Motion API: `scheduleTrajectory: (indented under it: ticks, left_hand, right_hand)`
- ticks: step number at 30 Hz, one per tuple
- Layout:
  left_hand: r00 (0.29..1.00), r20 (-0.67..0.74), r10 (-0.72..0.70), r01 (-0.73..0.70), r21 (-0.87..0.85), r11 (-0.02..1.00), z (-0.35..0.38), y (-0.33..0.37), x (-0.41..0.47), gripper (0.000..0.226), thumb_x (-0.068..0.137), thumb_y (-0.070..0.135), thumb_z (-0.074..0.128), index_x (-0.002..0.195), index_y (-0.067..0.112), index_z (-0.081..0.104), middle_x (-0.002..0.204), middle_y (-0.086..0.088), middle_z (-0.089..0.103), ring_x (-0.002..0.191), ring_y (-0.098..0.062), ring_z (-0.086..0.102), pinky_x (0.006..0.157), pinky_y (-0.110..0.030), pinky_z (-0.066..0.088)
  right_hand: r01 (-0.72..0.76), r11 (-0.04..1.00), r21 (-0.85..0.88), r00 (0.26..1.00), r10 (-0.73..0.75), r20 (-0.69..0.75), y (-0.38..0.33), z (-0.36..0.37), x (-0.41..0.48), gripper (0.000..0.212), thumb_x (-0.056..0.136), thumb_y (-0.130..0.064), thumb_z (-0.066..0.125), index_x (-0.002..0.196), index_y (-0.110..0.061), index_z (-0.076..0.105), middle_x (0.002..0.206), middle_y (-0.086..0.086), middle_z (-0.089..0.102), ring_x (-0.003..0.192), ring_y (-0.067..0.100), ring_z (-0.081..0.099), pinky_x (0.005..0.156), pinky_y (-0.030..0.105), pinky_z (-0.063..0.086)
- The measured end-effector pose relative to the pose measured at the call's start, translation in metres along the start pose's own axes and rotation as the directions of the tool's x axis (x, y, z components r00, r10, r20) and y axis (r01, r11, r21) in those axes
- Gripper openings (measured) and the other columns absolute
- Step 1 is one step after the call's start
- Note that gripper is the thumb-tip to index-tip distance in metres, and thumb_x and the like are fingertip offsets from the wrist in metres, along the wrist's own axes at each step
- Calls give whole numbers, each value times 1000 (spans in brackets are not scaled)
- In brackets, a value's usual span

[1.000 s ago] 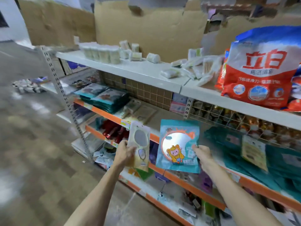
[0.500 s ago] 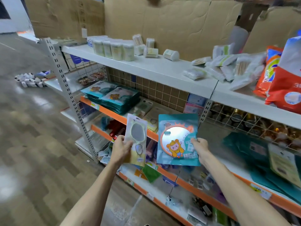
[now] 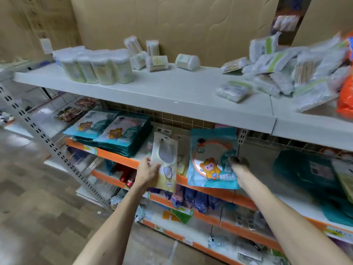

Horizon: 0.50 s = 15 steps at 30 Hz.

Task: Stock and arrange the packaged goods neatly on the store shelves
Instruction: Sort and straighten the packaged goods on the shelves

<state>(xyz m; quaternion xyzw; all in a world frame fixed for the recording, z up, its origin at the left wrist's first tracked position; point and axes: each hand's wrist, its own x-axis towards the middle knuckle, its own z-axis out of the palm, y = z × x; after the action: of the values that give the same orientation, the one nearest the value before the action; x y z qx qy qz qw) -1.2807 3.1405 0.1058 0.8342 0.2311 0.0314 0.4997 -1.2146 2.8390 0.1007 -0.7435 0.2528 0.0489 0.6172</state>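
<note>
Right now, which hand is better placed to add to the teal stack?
Right, probably: the right hand holds the matching teal pack; the left hand, though nearer the stack, holds a pale pack.

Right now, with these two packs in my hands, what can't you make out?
Head view only:
- small print on the teal pack: smeared by motion blur.
- lower left corner of the pale pack: covered by the left hand.
- right hand: blurred, fingers behind the teal pack.
- orange bag on the top shelf: cut off by the right edge.
- lower-shelf goods: too blurred.
</note>
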Motion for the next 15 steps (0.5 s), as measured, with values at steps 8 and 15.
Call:
scheduleTrajectory:
  ticks: [8, 15]
  left_hand:
    - [987, 159, 35, -34, -11, 999, 25, 18, 69, 9, 84, 7, 65, 90, 12, 60, 80, -4, 64, 71, -17, 59, 57, -26, 46]
    - [955, 297, -17, -17, 110, 994, 49, 17, 121, 29, 92, 7, 57, 70, 24, 48, 92, -13, 61, 75, -19, 59, 61, -23, 43]
  right_hand:
    - [-92, 996, 14, 990, 93, -106, 0, 10, 21, 25, 99, -22, 52, 100, 1, 63, 83, 12, 68, 70, 26, 66, 68, 39, 56]
    - [-208, 977, 55, 949, 215, -230, 9, 31, 28, 25, 101, -26, 51, 91, -3, 53, 88, 15, 65, 73, 28, 65, 60, 35, 54]
